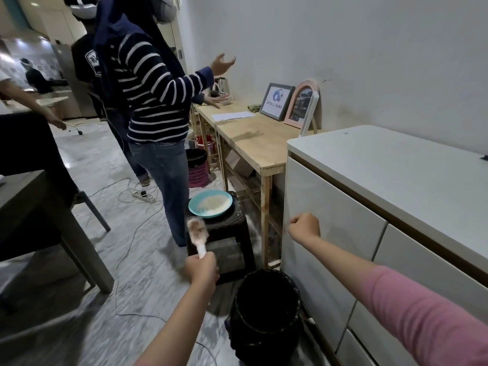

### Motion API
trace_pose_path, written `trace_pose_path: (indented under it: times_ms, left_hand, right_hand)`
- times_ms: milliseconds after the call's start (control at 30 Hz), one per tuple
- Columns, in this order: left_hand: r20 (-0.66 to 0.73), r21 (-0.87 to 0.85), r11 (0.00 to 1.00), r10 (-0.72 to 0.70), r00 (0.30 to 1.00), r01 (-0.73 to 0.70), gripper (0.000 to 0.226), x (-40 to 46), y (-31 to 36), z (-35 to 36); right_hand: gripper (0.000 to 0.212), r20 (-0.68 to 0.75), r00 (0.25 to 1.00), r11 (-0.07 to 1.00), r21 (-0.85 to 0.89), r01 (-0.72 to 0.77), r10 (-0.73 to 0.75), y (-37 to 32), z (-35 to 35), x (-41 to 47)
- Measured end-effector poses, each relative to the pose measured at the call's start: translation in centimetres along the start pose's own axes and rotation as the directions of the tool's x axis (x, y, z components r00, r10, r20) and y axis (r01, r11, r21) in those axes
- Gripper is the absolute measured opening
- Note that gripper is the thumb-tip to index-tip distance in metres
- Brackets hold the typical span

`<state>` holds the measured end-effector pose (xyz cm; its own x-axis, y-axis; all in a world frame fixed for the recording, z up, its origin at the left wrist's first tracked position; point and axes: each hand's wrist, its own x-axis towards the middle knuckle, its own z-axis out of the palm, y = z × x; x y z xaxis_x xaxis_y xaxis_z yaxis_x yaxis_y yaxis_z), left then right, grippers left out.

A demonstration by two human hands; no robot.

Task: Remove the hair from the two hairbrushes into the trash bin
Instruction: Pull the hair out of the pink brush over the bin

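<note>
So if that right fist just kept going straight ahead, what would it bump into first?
Probably the white cabinet: the right hand, curled shut and holding nothing visible, shows right against its glossy front panel. Depth is unclear, so it might slip past the corner toward the wooden table.

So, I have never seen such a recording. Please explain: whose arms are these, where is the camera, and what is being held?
There is no machine here. The single picture comes from a camera worn on a person's head, looking forward and down, so the two arms belong to that person. The left hand grips the white handle of a hairbrush with hair still caught in its bristles. The right hand is curled into a fist in front of a white cabinet; whether it pinches anything cannot be told. A black trash bin stands on the floor below the hands. Behind it, a teal plate rests on a dark stool. Another person stands nearby.
</note>
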<state>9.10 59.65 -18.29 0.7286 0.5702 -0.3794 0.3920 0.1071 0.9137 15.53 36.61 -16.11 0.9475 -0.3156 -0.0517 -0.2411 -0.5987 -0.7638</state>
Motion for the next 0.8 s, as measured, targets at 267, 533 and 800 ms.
trace_pose_path:
  times_ms: [267,533,800]
  left_hand:
    - [0.243,0.107,0.982,0.128,0.961,-0.158,0.015,-1.5,1.5,1.7]
    - [0.336,0.12,0.978,0.12,0.934,-0.168,0.009,-2.3,1.9,2.1]
    - [0.422,0.224,0.951,0.101,0.901,-0.211,0.011,-3.4,1.0,3.0]
  right_hand:
    - [0.016,0.09,0.996,1.0,-0.03,-0.003,0.005,-0.6,0.6,-0.3]
    - [0.014,0.011,0.998,0.993,0.097,0.067,-0.068,-1.5,0.9,-0.1]
    - [0.07,0.271,0.949,0.96,0.268,0.086,-0.161,-3.9,3.0,-1.4]
